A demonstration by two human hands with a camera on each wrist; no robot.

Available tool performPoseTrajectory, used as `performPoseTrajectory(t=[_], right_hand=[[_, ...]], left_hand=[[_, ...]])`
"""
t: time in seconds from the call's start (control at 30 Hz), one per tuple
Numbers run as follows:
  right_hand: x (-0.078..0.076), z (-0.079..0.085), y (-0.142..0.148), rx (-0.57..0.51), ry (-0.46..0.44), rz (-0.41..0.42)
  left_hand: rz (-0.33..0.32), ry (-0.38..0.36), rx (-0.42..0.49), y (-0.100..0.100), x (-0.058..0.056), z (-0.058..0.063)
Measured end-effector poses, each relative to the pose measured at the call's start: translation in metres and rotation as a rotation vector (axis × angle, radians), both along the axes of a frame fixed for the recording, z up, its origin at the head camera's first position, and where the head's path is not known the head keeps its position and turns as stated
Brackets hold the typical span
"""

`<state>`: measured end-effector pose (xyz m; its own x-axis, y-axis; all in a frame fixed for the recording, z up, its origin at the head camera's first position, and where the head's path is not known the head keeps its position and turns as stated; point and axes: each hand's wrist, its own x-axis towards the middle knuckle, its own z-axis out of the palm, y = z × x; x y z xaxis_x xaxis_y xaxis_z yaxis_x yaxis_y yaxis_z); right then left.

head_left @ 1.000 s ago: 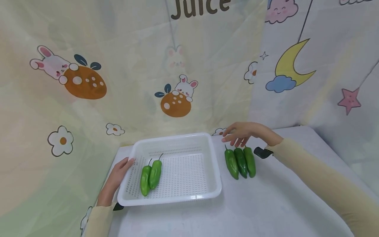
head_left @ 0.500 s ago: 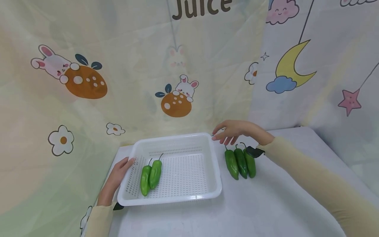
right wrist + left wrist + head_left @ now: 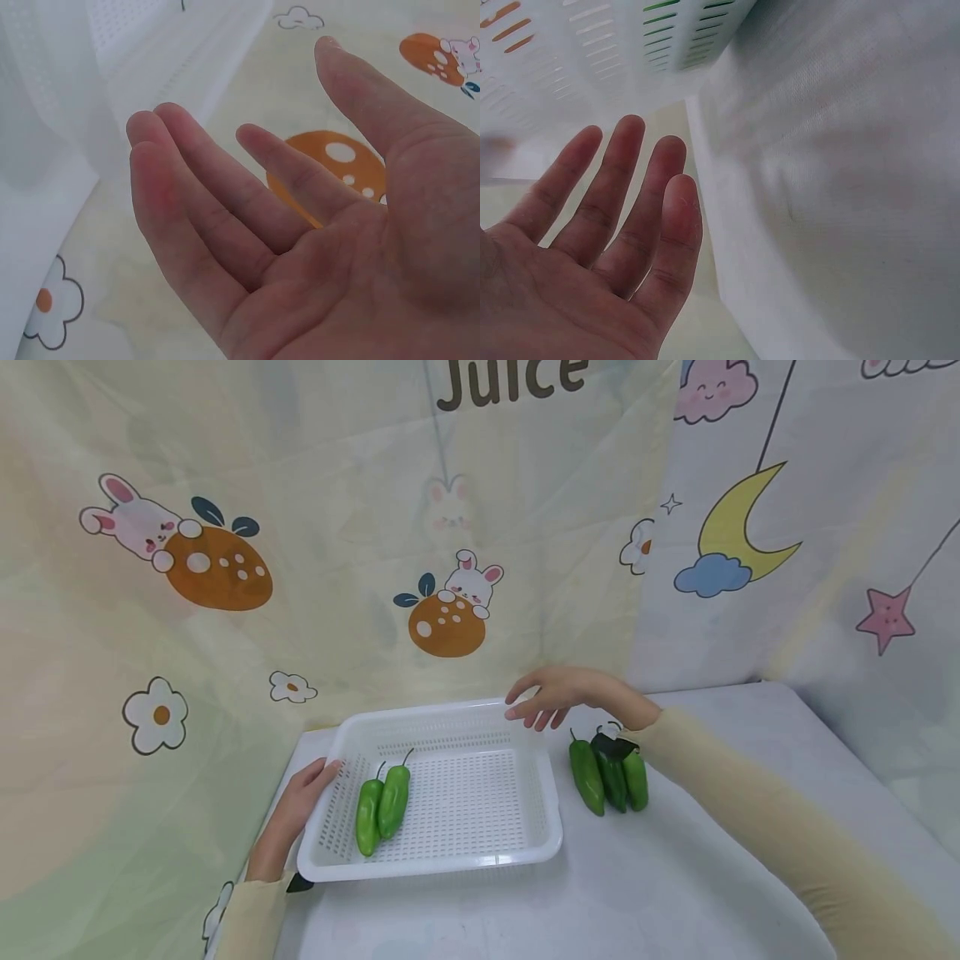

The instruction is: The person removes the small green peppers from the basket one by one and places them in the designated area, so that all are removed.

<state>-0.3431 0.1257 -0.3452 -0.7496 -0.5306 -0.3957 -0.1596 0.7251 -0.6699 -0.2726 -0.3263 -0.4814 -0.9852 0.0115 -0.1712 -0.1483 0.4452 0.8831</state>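
Note:
My left hand (image 3: pixel 298 802) is at the left rim of a white plastic basket (image 3: pixel 450 864). In the left wrist view its fingers (image 3: pixel 621 165) are extended beside the basket's slotted outer wall (image 3: pixel 615 45); the thumb cannot be made out there. Two green chili peppers (image 3: pixel 368 818) lie side by side in the basket's left part. Over the far right corner of the basket hovers my right hand (image 3: pixel 558 693), its fingers spread and loosely bent, holding nothing in the right wrist view. Below its wrist, three darker green peppers (image 3: pixel 587 777) lie on the table, partly hidden by the wrist strap.
A white cloth covers the table (image 3: pixel 675 877). A printed curtain (image 3: pixel 337 610) with rabbits, flowers and a moon hangs right behind the basket and along the left and right sides.
My right hand has moved left, from above the three peppers to the basket's far right corner. My left hand, the basket and all the peppers have stayed in place.

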Motion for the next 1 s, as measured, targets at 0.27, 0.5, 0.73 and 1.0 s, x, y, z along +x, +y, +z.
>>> performPoseTrajectory(t=[0.27, 0.5, 0.73, 1.0], right_hand=[[0.001, -0.003, -0.024, -0.011, 0.0, 0.023], [-0.001, -0.007, -0.044, -0.023, -0.02, 0.03], [-0.003, -0.016, -0.057, -0.06, -0.043, 0.039], [-0.005, -0.027, -0.072, -0.071, -0.052, 0.044]], left_hand=[[0.002, 0.012, 0.0, -0.002, -0.003, -0.004], [0.008, -0.004, -0.011, -0.001, -0.002, -0.001], [0.002, -0.003, 0.0, -0.001, -0.002, -0.002], [0.004, -0.002, -0.014, 0.0, 0.0, -0.001]])
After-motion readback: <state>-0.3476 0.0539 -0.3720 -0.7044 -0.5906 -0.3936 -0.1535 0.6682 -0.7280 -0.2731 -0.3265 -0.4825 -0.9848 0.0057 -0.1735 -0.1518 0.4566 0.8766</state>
